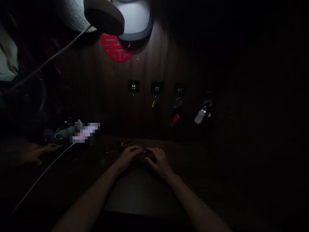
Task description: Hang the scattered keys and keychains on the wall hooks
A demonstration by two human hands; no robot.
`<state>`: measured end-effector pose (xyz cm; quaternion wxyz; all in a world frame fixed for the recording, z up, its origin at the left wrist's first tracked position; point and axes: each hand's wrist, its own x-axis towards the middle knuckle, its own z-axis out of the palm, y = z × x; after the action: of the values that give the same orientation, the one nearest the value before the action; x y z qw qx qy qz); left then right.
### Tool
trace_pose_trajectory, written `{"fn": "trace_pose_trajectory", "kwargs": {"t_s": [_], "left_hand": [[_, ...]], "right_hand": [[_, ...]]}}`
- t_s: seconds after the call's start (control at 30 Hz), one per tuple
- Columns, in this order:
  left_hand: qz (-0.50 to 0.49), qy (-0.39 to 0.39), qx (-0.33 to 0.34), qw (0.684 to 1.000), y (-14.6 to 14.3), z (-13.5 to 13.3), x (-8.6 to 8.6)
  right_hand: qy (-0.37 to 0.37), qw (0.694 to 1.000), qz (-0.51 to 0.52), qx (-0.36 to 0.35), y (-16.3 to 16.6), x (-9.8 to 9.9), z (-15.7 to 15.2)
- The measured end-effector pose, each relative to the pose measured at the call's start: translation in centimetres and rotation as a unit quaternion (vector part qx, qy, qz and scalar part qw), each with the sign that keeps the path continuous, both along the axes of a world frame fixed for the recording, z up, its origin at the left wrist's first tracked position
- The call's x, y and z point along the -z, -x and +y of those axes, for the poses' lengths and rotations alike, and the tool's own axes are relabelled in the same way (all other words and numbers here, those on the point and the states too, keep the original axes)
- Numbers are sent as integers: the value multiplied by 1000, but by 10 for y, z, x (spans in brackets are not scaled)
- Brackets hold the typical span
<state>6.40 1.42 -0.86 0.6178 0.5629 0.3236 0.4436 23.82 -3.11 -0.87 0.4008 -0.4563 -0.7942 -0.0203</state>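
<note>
One bare left hand (127,157), one bare right hand (161,162), near glinting red-and-yellow heap (125,144); fingers half-curled, any hold indiscernible.

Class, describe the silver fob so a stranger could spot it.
Start at the red cutout on the wooden panel, then look down and right to the last item hanging there. That is the silver fob, below its metal ring. Its pale, rounded body differs from the red piece and yellow piece to its left.
</note>
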Motion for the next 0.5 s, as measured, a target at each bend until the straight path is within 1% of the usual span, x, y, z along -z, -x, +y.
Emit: {"fn": "trace_pose_trajectory", "kwargs": {"t_s": [0.23, 0.37, 0.5], "left_hand": [[-2, 10, 13, 1000, -3, -4, -3], [-4, 9, 15, 1000, -4, -5, -4], [13, -3, 27, 1000, -3, -7, -4]], "right_hand": [[-22, 1000, -7, -6, 1, 3, 1], [0, 1000, -15, -8, 3, 0, -2], [30, 999, -25, 10, 5, -3, -4]]}}
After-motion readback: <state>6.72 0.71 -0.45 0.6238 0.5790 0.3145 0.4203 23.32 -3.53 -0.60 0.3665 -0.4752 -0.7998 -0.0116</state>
